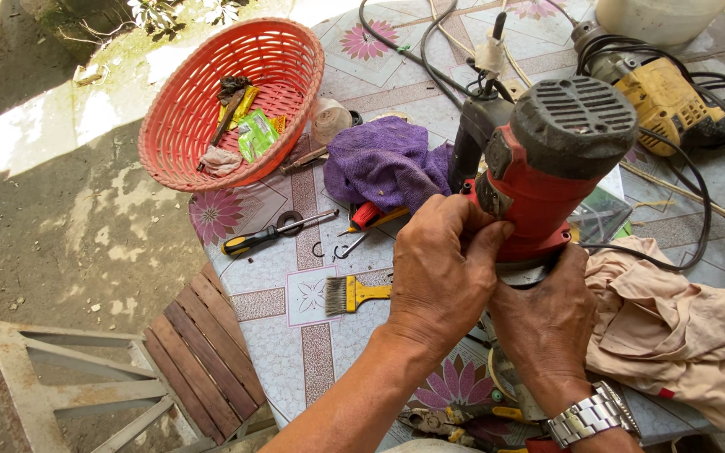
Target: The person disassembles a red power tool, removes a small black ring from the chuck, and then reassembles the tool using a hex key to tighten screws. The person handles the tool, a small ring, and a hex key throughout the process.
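1. We see a red power tool (539, 180) with a grey vented cap held over a tiled table (295, 335), right of centre.
2. Long axis: steeply tilted, near upright. The grey cap points up and toward the far right; the base end points down toward the hands.
3. Left hand (442, 273): fingers wrapped and pressed against the lower red body, thumb side on the casing. It grips the tool.
4. Right hand (547, 323): cupped under the base, palm and fingers closed around the bottom end. We cannot see the fingertips. A metal watch (589, 417) sits on that wrist.
5. A black cord (698, 201) runs from the tool's back and loops to the right.
6. Behind the tool, touching or just beside it: a purple cloth (383, 164).
7. Left of the hands on the table: a yellow-handled brush (354, 294), a screwdriver (270, 235), a small hook (347, 248).
8. Far left, on the table's edge: a red basket (174, 109) with small packets and scraps inside.
9. Right of the hands: a beige cloth (681, 327). Far right: a yellow drill (660, 96).
10. Near edge, below the wrists: pliers (442, 422), partly hidden.
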